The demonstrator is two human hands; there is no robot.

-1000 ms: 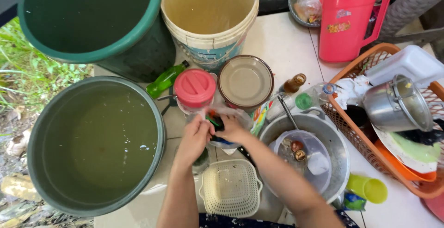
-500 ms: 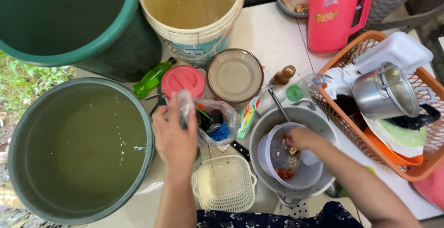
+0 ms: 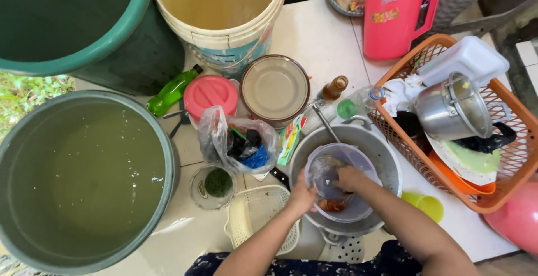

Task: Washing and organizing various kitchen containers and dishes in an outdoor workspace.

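Now both hands' fingers grip the clear bowl.

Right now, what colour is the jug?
Pink, with a small printed patch; the jug shows in the head view.

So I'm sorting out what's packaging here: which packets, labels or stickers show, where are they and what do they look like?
Sachet: flat, green, yellow and red, between the plastic bag and the metal basin.
Bucket label: pale blue and red band on the cream bucket, top centre.
Jug sticker: small orange and yellow patch on the pink jug, top right.
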